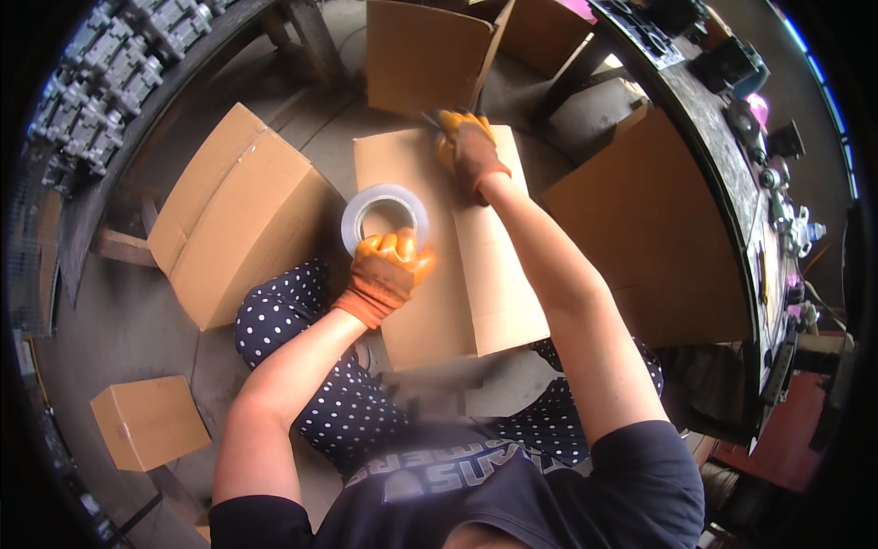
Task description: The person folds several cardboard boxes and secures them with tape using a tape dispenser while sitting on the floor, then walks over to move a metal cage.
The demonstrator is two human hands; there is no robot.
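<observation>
Lap in dotted trousers (302,302) is nearest, flat cardboard box (457,247) resting across the knees. Left hand (384,270), orange glove, grip clenched on the roll of clear tape (384,217) at the box's left edge. Right hand (468,151), also gloved, is pressed down at the far end of the box near the centre seam; can't tell if its grip pinches the tape end or just presses flat. Risks, as I read it: box sits on knees, not a worktop, so it can tip or slide; clear tape may skew off the seam or wrinkle if the roll twists; gloves may stick to the adhesive. Assembled box (229,210) close by on the left, floor (119,320) cluttered.
</observation>
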